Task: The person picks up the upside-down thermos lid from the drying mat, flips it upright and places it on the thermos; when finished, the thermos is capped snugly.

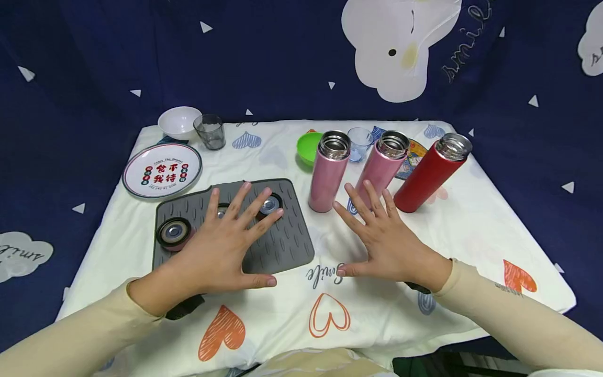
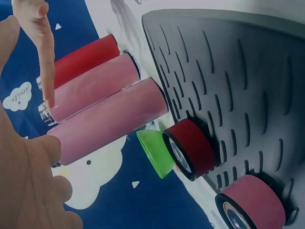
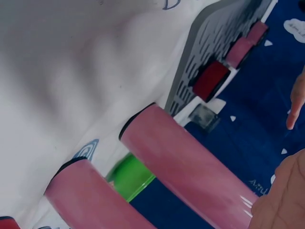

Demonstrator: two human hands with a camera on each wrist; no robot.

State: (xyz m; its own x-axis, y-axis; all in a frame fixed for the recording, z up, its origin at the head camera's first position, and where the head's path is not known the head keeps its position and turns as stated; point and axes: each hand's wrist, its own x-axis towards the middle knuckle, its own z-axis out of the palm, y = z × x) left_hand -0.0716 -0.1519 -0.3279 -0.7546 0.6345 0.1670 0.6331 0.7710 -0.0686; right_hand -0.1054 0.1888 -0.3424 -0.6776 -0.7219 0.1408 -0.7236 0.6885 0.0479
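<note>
Both hands hover with fingers spread, the left hand (image 1: 221, 246) over the small, rigid, light-looking lids (image 1: 174, 233) on the soft grey mat (image 1: 287, 241), best pinched round their rims, the right hand (image 1: 386, 238) near the smooth, likely slippery pink flask (image 1: 327, 175).

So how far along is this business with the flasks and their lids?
All three flasks, two pink and one red, stand open. Their three lids lie on the grey mat. Nothing is in hand: the left hand hovers spread over the lids, the right hand beside the flasks. No lid is on yet.
</note>
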